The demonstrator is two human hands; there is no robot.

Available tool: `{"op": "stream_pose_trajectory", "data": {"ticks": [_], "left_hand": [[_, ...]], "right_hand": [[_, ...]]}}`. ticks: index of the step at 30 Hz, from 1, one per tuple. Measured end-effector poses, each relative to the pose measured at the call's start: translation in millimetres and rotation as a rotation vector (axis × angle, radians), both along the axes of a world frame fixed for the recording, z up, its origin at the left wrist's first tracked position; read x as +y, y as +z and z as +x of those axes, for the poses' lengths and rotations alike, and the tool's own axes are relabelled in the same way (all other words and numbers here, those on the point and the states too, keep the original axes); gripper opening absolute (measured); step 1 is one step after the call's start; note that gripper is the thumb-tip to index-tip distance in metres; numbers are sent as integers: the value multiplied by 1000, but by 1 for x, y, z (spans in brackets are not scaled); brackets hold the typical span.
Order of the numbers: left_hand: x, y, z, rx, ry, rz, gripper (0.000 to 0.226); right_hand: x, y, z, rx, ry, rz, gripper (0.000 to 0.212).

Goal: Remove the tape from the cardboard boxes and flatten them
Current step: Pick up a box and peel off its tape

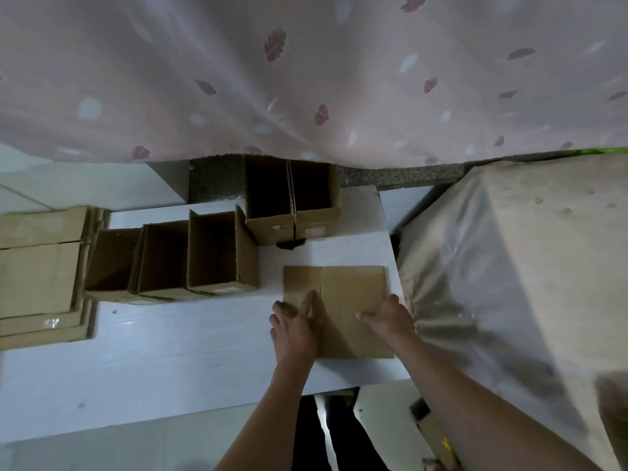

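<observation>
On the white surface (190, 351) in front of you, toward its right edge, lies the flattened cardboard box (350, 300), and both your hands are on it: your left hand (295, 329) presses down with fingers spread and mostly straight beside the crease, grasping nothing, while your right hand (390, 317) rests on the right side with fingers extended, also released rather than clenched. The risk I judge here is the panel springing back up or sliding toward the surface's right edge if you lift your weight unevenly; corrugated board holds a memory along its folds. Whether any tape remains on this box cannot be told from this view. Three open boxes (170, 260) stand in a row to the left, and two taller open boxes (292, 205) sit behind, touching each other; a careless sweep of your left arm could knock the row. A stack of flattened cardboard (40, 270) lies at the far left, matte brown with soft, worn edges. The surface looks smooth and slightly glossy, so cardboard may slip on it. Beside you at right, a bulky object under a crinkled plastic cover (509, 266) crowds your elbow, and patterned pink fabric (306, 79) hangs behind.
</observation>
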State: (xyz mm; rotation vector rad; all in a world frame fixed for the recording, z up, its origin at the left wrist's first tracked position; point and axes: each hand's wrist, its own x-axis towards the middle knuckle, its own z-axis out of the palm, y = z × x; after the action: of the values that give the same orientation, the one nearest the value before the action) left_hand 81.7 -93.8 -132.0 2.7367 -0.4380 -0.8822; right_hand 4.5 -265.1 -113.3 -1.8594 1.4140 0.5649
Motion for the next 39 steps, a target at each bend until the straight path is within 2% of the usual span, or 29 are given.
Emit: {"op": "stream_pose_trajectory", "data": {"ticks": [2, 4, 7, 9, 11, 13, 27, 35, 39], "left_hand": [[2, -6, -5, -58, -49, 35, 64], [1, -12, -8, -105, -111, 51, 67], [1, -21, -11, -161, -246, 5, 71], [2, -27, -11, -203, -316, -47, 72], [1, -34, -9, -235, -365, -89, 71], [0, -41, -7, -273, -394, -119, 67], [-1, -64, -9, -326, -374, -191, 64], [-4, -48, -8, -265, -390, -121, 61], [-4, -38, -6, -207, -418, -47, 63]], "right_hand": [[7, -3, 0, 28, -6, -59, 79], [18, -4, -2, 40, 57, -220, 83], [33, -12, -8, -87, 413, -576, 79], [39, -24, -11, -194, 626, -565, 75], [42, -38, -13, -207, 735, -517, 68], [41, -48, -15, -213, 749, -527, 62], [39, -86, -27, -308, 724, -617, 64], [45, -65, -19, -182, 763, -558, 64], [25, -40, 17, -190, 774, -561, 67]]}}
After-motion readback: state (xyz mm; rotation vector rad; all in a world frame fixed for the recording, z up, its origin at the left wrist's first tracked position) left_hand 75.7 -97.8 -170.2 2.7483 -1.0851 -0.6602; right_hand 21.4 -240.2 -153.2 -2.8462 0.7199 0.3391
